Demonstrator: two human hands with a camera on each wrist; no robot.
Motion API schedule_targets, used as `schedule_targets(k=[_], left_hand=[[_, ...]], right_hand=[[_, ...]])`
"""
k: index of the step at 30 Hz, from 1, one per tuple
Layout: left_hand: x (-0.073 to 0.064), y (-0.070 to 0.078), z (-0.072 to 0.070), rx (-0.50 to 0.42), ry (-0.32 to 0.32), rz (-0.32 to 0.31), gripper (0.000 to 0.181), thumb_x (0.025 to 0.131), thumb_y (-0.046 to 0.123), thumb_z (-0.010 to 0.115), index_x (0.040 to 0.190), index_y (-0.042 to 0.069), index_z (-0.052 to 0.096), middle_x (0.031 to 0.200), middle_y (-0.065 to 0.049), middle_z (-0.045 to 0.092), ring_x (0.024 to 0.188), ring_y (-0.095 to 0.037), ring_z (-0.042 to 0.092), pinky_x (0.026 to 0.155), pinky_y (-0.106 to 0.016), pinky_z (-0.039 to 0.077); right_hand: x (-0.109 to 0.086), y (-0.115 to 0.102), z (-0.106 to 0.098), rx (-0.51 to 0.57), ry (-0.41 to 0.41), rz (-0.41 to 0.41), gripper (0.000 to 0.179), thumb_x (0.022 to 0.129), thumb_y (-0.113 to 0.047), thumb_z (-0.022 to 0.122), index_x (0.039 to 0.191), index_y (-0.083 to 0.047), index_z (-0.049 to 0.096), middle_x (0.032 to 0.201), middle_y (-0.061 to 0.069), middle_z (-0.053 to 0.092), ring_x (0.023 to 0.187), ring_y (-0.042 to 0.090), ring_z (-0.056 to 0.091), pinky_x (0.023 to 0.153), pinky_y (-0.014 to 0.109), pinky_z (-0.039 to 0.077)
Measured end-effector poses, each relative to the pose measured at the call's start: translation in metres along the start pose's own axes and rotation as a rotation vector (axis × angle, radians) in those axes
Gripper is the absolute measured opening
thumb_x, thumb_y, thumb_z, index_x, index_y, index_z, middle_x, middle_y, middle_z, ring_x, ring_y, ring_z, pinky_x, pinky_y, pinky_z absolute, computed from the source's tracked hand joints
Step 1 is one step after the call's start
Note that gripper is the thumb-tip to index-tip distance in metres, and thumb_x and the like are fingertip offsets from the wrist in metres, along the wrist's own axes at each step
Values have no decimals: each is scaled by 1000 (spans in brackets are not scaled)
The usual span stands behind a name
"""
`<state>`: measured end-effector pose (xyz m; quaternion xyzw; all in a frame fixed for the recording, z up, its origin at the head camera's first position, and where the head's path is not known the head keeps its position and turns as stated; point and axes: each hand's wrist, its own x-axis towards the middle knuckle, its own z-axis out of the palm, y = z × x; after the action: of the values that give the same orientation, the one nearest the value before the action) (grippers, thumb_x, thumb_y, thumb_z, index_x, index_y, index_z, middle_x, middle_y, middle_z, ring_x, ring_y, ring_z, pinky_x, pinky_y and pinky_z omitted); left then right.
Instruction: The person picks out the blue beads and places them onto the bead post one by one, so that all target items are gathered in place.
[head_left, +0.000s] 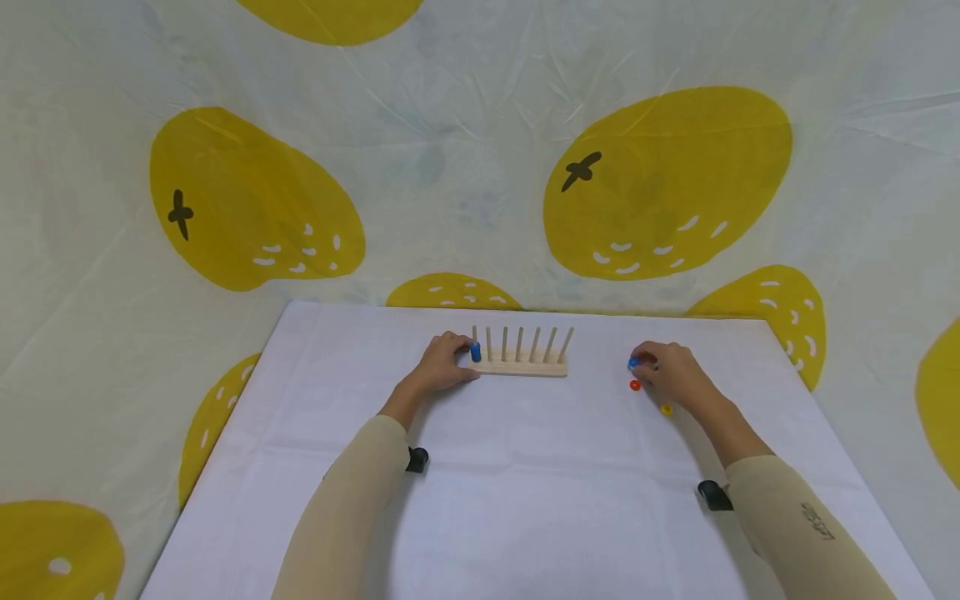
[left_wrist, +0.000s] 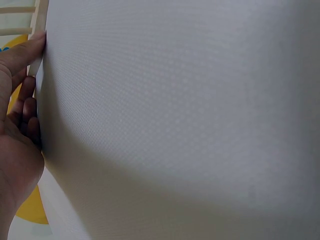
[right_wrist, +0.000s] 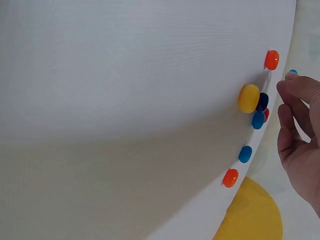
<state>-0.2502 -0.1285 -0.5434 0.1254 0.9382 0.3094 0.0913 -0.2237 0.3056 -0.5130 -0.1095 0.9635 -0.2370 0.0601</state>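
Observation:
A wooden peg rack [head_left: 525, 369] with a row of upright pegs stands toward the back of the table. Blue beads [head_left: 476, 352] sit on its leftmost peg. My left hand [head_left: 442, 364] grips the rack's left end, thumb along the front edge and fingers behind. Off to the right, my right hand [head_left: 675, 373] pinches a small blue bead [right_wrist: 293, 72] between thumb and fingertips, mostly covered by them. Under that hand lie a red bead [head_left: 635, 385] and a yellow bead [head_left: 666, 410].
Loose beads spread over the white tabletop in the right wrist view, among them an orange-red one [right_wrist: 271, 60], a dark blue one [right_wrist: 262, 102] and a blue one [right_wrist: 245, 154]. A fruit-patterned cloth [head_left: 480, 167] hangs behind the table's back edge.

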Motion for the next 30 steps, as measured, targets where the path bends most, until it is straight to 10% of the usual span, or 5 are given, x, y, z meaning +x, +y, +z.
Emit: schedule_targets(k=[30], left_hand=[[-2, 6, -3, -6, -9, -28, 60, 87, 27, 85, 139, 9, 61, 128, -9, 58, 124, -29, 48, 112, -43, 40]], right_hand=[[29, -80, -43, 27, 183, -243, 20, 97, -15, 73, 115, -6, 71, 106, 13, 76, 103, 33, 66, 90, 53, 53]])
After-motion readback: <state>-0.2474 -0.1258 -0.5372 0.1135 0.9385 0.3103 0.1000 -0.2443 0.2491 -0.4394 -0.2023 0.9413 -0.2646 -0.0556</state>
